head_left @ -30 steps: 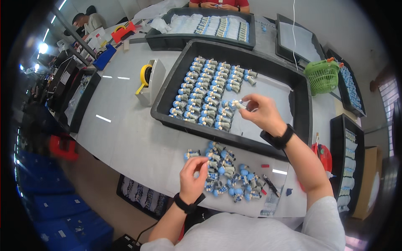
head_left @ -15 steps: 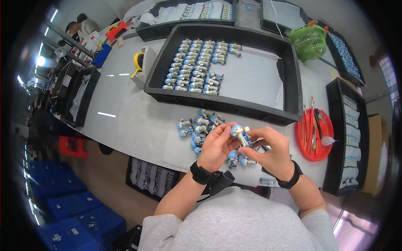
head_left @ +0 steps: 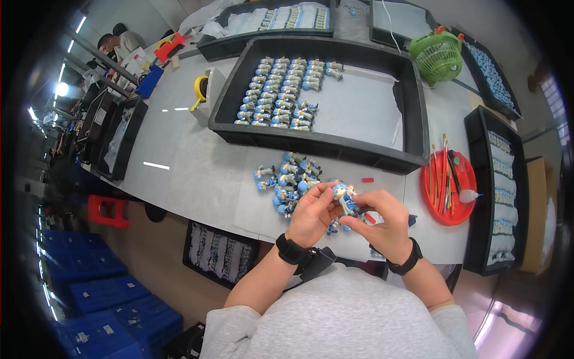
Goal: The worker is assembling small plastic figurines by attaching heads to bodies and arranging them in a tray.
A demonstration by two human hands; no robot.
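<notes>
A small blue-haired figurine point(head_left: 347, 197) in blue and white is held upright above the table. My left hand point(head_left: 308, 219) pinches it near the head, on its left side. The fingers of my right hand point(head_left: 384, 222) close on its lower right side. Just beyond and left of my hands lies a heap of similar figurines point(head_left: 288, 178), partly hidden by them. Two small red pieces point(head_left: 368, 179) rest on the table around my right hand.
Ahead, a large black tray point(head_left: 323, 149) holds rows of figurines on white lining. To the right are a red dish point(head_left: 427, 179) of brushes, a black tray point(head_left: 475, 197) and a green fan point(head_left: 436, 57). A tape dispenser point(head_left: 208, 99) stands left.
My hands stay on the figurine, which has turned slightly. My right hand has shifted down a little, and red pieces now show near it. The view has moved slightly.
</notes>
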